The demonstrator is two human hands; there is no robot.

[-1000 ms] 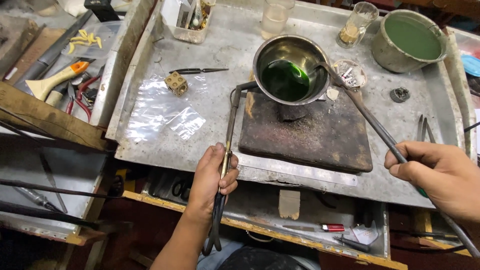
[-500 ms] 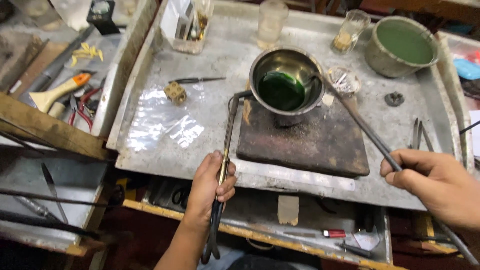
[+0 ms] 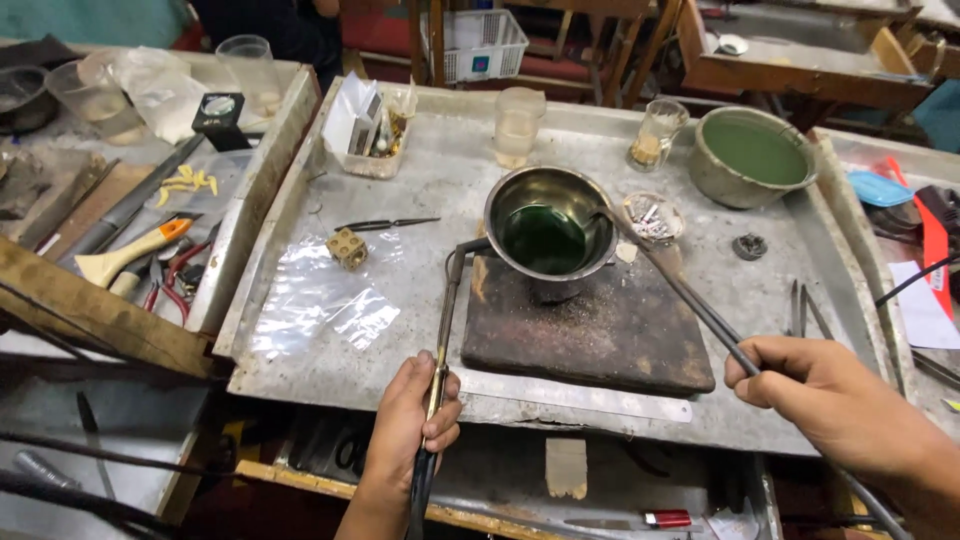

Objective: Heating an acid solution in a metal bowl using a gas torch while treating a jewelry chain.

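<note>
The left hand (image 3: 415, 425) is wrapped tight around the shaft of a torch (image 3: 447, 330), fingers fully curled on it, the bent nozzle aimed at the base of a small steel bowl (image 3: 548, 232). No flame can be made out at the tip, though it may simply be too faint to show from up here. Over on the other side, the right hand (image 3: 835, 400) is closed on long metal tongs (image 3: 680, 290), thumb and fingers pinched round the handles, the far ends reaching up to the bowl's rim. The bowl is set on the upper edge of a dark scorched block (image 3: 590, 330), dark green liquid inside, all of it on a metal tray (image 3: 420, 180).

For this to be done well, the nozzle is best kept low and off the block's edge, and the tongs held steady at the rim so the bowl is not tipped; the liquid sits fairly high. Wrists are best kept clear of the bowl wall.

Close by, a little glass dish of bits (image 3: 650, 218) is parked just beside the bowl, a larger green-filled pot (image 3: 752, 155) well apart at the back, and a clear plastic sheet (image 3: 320, 300) lies to the left.
</note>
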